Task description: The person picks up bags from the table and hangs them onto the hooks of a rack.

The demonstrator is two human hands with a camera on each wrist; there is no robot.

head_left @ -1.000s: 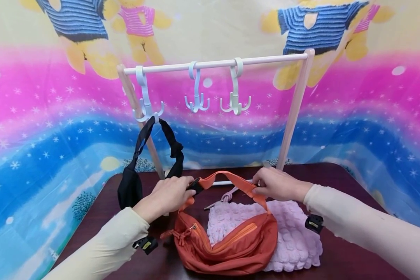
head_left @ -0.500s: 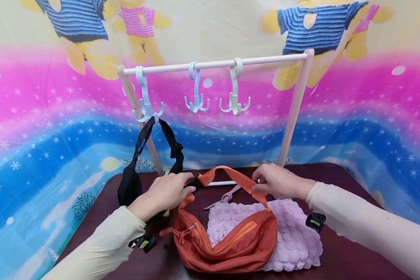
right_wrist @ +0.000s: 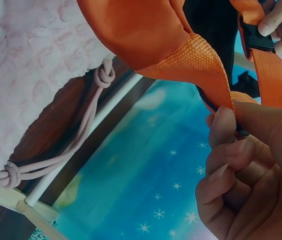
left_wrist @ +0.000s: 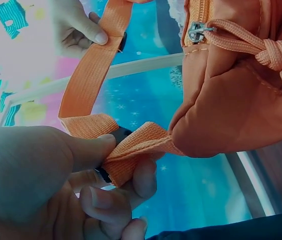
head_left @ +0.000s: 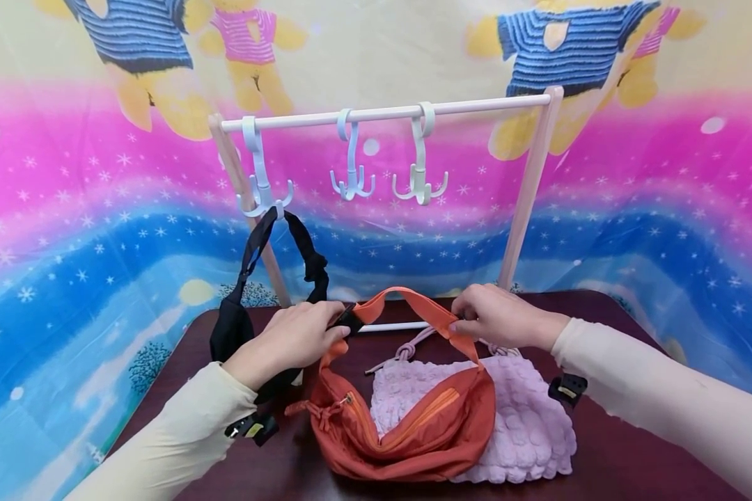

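An orange-red crossbody bag (head_left: 413, 445) with a zip hangs by its strap (head_left: 435, 313) between both hands, over the table's front. My left hand (head_left: 291, 341) pinches the strap at its black buckle (left_wrist: 121, 134), thumb on top. On the other side, my right hand (head_left: 507, 316) pinches the strap between thumb and index finger, the other fingers curled below. Behind the bag and to the right lies a pink puffy bag (head_left: 533, 417) with a knotted cord handle (right_wrist: 81, 135). A black bag (head_left: 232, 330) hangs at the left, partly behind my left hand.
A wooden rack (head_left: 520, 202) with a white rail (head_left: 476, 108) stands at the back. From the rail hang a left hook (head_left: 262, 174) bearing the black bag, a middle hook (head_left: 352, 167) and a right hook (head_left: 421, 167). Beneath is a dark table (head_left: 627, 445).
Both hands have risen slightly, spreading a little apart. The strap's loop stands higher, and the orange-red bag has lifted slightly. The pink and black bags have stayed in place.
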